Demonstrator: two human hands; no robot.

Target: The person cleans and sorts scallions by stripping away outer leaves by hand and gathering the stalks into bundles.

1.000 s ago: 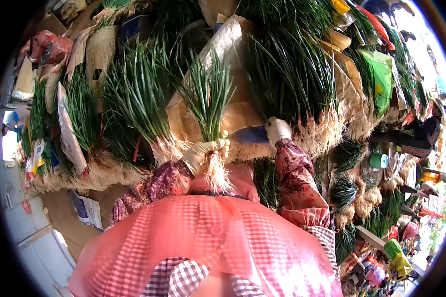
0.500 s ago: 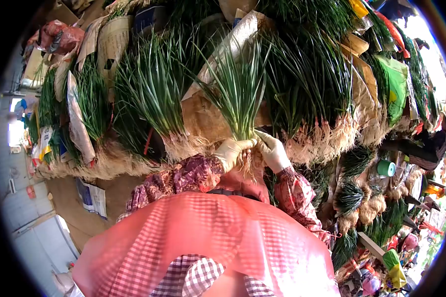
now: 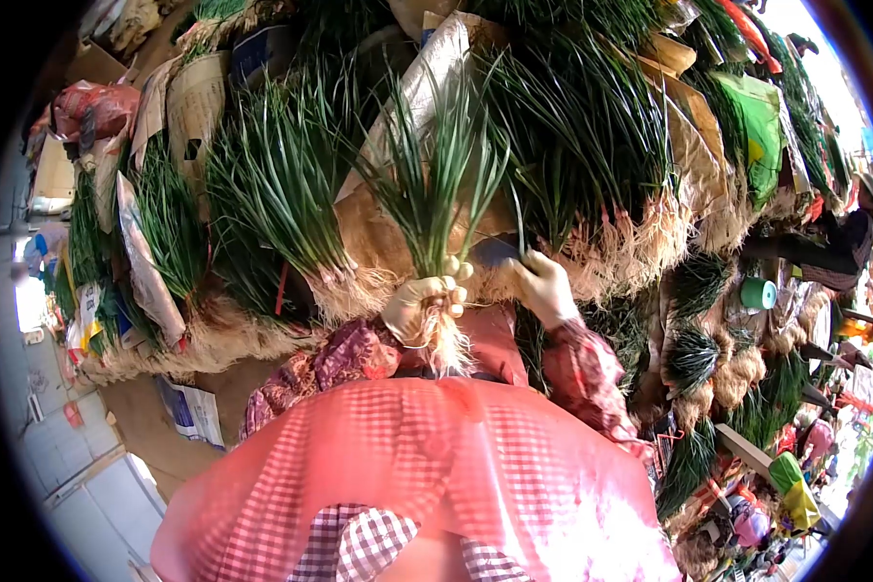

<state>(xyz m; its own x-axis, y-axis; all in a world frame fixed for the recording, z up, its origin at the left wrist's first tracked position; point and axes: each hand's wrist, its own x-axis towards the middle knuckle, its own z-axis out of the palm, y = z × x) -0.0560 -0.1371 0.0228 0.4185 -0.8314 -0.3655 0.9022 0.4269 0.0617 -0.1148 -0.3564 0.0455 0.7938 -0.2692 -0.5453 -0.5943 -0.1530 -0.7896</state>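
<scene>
My gloved left hand (image 3: pixel 425 303) is closed round the base of a bunch of green stalks (image 3: pixel 435 194), leaves upward, pale roots hanging below the fist. To its right my gloved right hand (image 3: pixel 543 287) pinches a single thin green stalk (image 3: pixel 520 218), apart from the bunch. Behind my hands lies brown paper (image 3: pixel 373 233). A pile of green stalks with pinkish root ends (image 3: pixel 611 238) is just beyond my right hand, and another bundle (image 3: pixel 286 184) lies to the left.
More rooted bundles line the far left and right, with a green bag (image 3: pixel 761 136) among them. A teal roll (image 3: pixel 758 293) sits at the right, near a person in dark clothing (image 3: pixel 839 254). Cardboard (image 3: pixel 155 427) lies at lower left.
My right hand has gone from the pile to the bunch, then back rightward with one stalk in its fingers. The bunch in my left hand looks fuller.
</scene>
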